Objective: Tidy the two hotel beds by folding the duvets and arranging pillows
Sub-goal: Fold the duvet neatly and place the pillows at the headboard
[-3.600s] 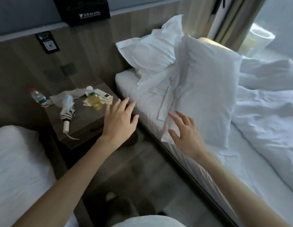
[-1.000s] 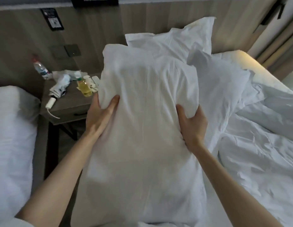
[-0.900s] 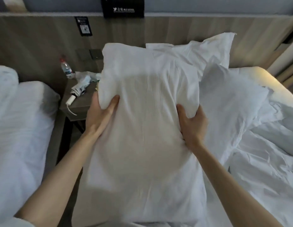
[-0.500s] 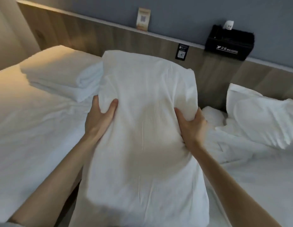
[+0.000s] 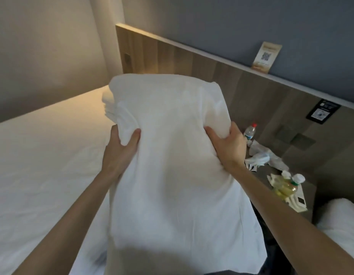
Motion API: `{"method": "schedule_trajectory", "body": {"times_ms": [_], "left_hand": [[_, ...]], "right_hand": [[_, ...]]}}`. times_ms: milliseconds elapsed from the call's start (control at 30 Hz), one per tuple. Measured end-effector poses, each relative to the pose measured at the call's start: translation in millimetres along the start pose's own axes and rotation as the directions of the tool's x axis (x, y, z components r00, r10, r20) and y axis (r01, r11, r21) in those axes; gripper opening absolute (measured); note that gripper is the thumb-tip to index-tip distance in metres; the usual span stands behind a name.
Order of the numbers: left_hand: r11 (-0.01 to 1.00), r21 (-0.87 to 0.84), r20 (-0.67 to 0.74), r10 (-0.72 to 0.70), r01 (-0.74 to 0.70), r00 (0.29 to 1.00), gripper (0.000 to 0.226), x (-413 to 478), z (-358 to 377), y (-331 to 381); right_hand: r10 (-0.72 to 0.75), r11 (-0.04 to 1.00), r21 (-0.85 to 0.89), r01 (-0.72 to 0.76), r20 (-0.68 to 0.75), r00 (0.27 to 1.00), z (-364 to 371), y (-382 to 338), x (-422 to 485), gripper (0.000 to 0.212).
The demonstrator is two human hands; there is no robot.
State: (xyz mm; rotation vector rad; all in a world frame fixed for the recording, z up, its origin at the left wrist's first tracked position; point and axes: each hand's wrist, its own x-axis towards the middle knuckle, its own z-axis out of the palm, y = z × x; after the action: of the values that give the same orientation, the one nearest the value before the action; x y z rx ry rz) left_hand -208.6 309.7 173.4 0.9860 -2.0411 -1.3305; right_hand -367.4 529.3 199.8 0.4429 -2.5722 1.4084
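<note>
pillow (image 5: 172,155): white, held up lengthwise between both hands, top end away from the person
left hand (image 5: 120,151): grips the pillow's left edge, thumb on the front, fingers behind; cloth bunched above the thumb
right hand (image 5: 227,147): grips the right edge level with the left, thumb on the front, fingers curled round the side
bed (image 5: 43,165): left of and below the left grip, sheet smooth
duvet (image 5: 107,104): folded, beyond the left grip, mostly hidden by the pillow
nightstand (image 5: 271,173): right of the right grip; water bottle (image 5: 249,132) nearest the knuckles, yellow bottle (image 5: 285,187) further right
</note>
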Motion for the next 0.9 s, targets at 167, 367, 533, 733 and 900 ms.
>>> {"method": "schedule_trajectory", "body": {"times_ms": [167,367,533,733,900], "left_hand": [[0.999,-0.047,-0.008,0.014,-0.014,1.000,0.068,83,-12,1],[0.998,-0.061,0.000,-0.026,0.026,1.000,0.082,165,-5,12],[0.996,-0.076,-0.013,-0.046,0.045,0.999,0.087,226,18,22],[0.989,-0.112,-0.098,-0.107,0.096,0.989,0.087,308,70,39],[0.977,-0.131,-0.194,-0.192,0.169,0.962,0.064,391,114,58]], "right_hand": [[-0.062,0.997,-0.033,0.063,0.027,0.998,59,-33,77,0.048],[-0.166,0.980,-0.093,0.174,0.089,0.982,113,-59,175,0.059],[-0.253,0.956,-0.118,0.270,0.140,0.957,152,-67,258,0.053],[-0.318,0.923,-0.151,0.354,0.222,0.922,205,-61,377,0.061],[-0.372,0.900,-0.108,0.422,0.312,0.874,259,-62,489,0.081]]}}
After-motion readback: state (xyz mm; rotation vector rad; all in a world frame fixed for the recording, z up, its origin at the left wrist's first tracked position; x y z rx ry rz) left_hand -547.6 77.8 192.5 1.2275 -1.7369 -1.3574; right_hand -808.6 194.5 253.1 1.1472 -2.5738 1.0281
